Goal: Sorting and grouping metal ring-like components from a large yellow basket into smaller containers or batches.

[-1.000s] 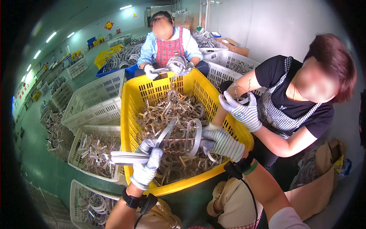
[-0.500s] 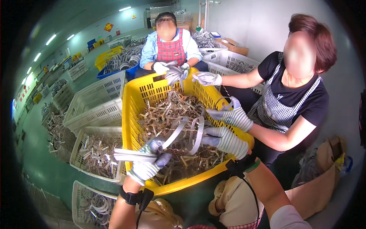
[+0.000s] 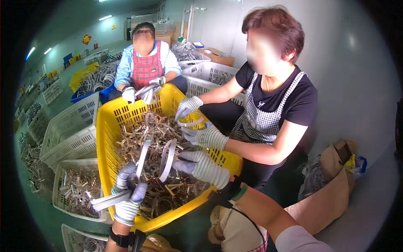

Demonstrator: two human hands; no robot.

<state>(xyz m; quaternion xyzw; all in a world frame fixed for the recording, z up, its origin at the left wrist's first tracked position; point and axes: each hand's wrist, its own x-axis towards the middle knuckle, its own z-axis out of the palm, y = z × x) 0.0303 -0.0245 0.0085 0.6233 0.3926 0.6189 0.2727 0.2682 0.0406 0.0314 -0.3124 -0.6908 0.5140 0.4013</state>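
The left hand (image 3: 130, 202) was closed around a stack of grey strips (image 3: 110, 200) at the yellow basket's (image 3: 176, 216) near left; the right hand (image 3: 204, 169) — fingers slightly bent — adjoined a grey loop (image 3: 169, 160), grip unclear.

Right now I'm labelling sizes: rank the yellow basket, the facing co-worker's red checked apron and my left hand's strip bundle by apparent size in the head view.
Largest to smallest:
1. yellow basket
2. red checked apron
3. strip bundle

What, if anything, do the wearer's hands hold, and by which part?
Left hand: grey strip bundle, by its right end. Right hand: beside a curved grey strip; whether gripped, cannot be told.
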